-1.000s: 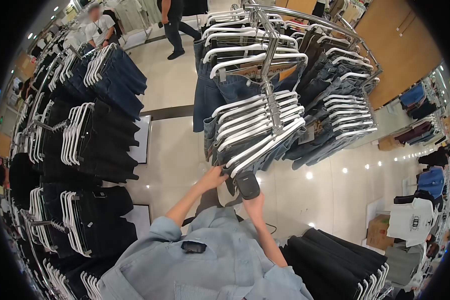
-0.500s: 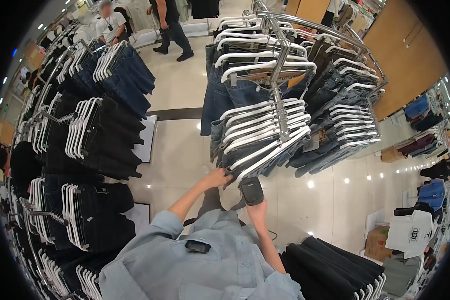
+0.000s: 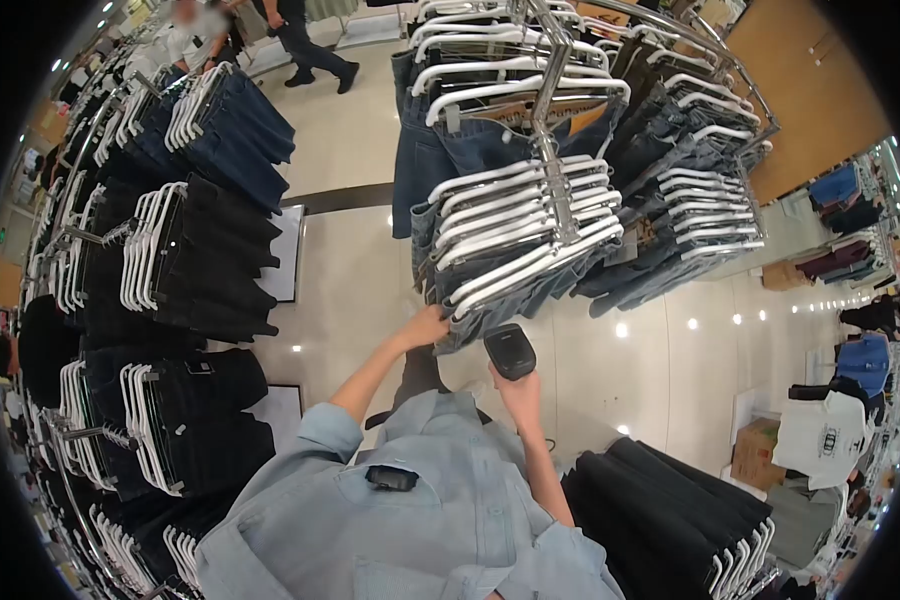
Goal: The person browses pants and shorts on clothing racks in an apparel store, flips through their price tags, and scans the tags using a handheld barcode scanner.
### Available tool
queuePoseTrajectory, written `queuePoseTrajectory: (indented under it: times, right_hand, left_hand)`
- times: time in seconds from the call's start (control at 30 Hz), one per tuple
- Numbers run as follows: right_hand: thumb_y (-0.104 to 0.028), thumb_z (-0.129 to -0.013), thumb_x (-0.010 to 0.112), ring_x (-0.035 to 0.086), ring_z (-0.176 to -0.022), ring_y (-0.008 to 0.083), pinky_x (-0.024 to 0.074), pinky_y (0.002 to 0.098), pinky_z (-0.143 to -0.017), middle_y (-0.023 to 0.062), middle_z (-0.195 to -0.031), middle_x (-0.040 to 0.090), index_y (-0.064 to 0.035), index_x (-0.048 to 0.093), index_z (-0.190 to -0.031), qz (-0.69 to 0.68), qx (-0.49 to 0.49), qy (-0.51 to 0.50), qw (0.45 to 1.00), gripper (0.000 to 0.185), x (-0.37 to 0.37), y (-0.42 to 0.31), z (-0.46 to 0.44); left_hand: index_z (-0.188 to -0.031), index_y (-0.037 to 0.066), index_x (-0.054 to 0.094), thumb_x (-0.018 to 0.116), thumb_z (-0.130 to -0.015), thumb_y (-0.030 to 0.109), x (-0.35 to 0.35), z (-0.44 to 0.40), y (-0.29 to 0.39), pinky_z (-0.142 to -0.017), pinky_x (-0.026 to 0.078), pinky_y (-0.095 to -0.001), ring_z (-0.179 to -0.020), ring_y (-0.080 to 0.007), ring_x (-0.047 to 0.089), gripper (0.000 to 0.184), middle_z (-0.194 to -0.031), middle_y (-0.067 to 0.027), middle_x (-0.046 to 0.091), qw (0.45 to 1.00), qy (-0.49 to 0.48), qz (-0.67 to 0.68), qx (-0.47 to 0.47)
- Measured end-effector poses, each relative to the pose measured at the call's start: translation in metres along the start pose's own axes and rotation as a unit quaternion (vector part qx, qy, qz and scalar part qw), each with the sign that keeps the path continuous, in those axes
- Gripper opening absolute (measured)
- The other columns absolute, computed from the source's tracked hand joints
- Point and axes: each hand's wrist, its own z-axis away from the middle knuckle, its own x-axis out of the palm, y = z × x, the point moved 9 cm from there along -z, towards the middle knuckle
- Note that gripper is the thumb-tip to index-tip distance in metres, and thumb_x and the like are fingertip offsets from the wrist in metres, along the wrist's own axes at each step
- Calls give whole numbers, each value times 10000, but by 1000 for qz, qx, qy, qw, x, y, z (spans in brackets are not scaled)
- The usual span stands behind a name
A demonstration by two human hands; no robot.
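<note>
My right hand (image 3: pixel 516 393) is wrapped round the handle of a black handheld scanner (image 3: pixel 511 350), its head pointing up and away from me. My left hand (image 3: pixel 427 327) pinches the edge of a pair of dark blue jeans (image 3: pixel 458 330) at the near end of the rack. These jeans hang from a white hanger (image 3: pixel 500 283), one in a close row on a chrome arm (image 3: pixel 562 200). A small gap separates the scanner from the jeans. The left fingertips are partly hidden by the fabric.
Behind that row hang more jeans (image 3: pixel 415 170) on the chrome rack (image 3: pixel 670 30). Dark trousers (image 3: pixel 215 250) line the left wall, and black garments (image 3: pixel 660 520) hang at lower right. A cardboard box (image 3: pixel 757 452) stands at right. Two people (image 3: pixel 305 45) are at the far end.
The scanner has drawn away from the hanger's end, its head now tilted differently. My left hand still pinches the jeans. The nearest hangers sit closer together, and the walking person has shifted left in view.
</note>
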Motion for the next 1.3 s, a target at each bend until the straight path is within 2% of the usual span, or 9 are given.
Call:
queuePoseTrajectory:
  times: [0.33, 0.5, 0.57, 0.63, 0.77, 0.9, 1.0, 1.1, 1.3]
  right_hand:
    - [-142, -888, 793, 621, -632, 94, 498, 265, -595, 27, -779, 707, 2, 730, -953, -91, 100, -34, 990, 170, -23, -19, 25]
    - [-126, -904, 772, 624, -633, 87, 505, 258, -594, 26, -804, 717, -3, 738, -979, -103, 127, -50, 985, 148, -26, -25, 38]
    - [-124, -908, 766, 620, -631, 83, 501, 256, -591, 24, -800, 714, -3, 737, -973, -84, 126, -61, 987, 140, -26, -26, 42]
    - [-123, -912, 760, 616, -628, 79, 497, 255, -588, 22, -796, 711, -4, 736, -966, -66, 128, -68, 987, 133, -26, -24, 45]
    - [-120, -912, 753, 609, -625, 75, 485, 253, -578, 19, -791, 704, -4, 730, -953, -81, 115, -67, 988, 125, -30, -22, 52]
    - [-85, -908, 745, 604, -627, 79, 486, 257, -576, 20, -782, 694, 1, 719, -962, -110, 109, -56, 986, 105, -34, -21, 56]
    - [-100, -909, 759, 594, -619, 76, 477, 260, -564, 22, -766, 694, 10, 718, -938, -110, 117, -45, 986, 121, -35, -22, 60]
    - [-132, -910, 773, 588, -611, 70, 471, 263, -554, 20, -744, 695, 16, 725, -892, -134, 120, -36, 983, 157, -35, -24, 63]
    - [-123, -905, 780, 609, -641, 77, 488, 249, -584, 34, -795, 700, 12, 717, -976, -90, 152, -74, 982, 165, -27, -17, 66]
  left_hand:
    - [-1001, -57, 695, 579, -918, 182, -24, 9, 25, -854, 569, -493, -944, -437, 721, 278, -967, -296, 727, 991, 0, -98, -94]
    - [-992, -69, 701, 567, -924, 201, -13, 0, 11, -801, 603, -469, -811, -402, 757, 309, -843, -251, 749, 991, -88, -33, -100]
    - [-995, -72, 711, 549, -931, 209, -18, -5, 11, -775, 613, -454, -755, -390, 761, 330, -792, -235, 749, 995, -53, -47, -64]
    - [-1149, -107, 623, 477, -944, 152, -10, -4, 11, -716, 631, -390, -775, -328, 787, 361, -853, -235, 769, 989, -126, -3, -75]
    - [-1198, -96, 626, 459, -946, 149, -11, -10, 10, -721, 626, -395, -783, -328, 785, 389, -912, -232, 774, 982, -153, -74, -84]
    - [-1279, -66, 605, 464, -936, 126, 1, -10, -2, -721, 619, -370, -844, -292, 780, 417, -990, -225, 773, 976, -179, 6, -124]
    - [-1079, -93, 718, 483, -895, 100, 18, -12, -22, -707, 592, -350, -837, -265, 738, 355, -1025, -247, 766, 956, -213, 136, -147]
    - [-1172, -65, 678, 491, -945, 140, 25, 0, -17, -683, 585, -330, -799, -244, 728, 359, -1086, -233, 748, 923, -233, 221, -210]
    - [-1358, -16, 552, 468, -1062, 283, 34, 12, -1, -790, 604, -343, -989, -240, 721, 429, -1203, -216, 704, 883, -275, 326, -198]
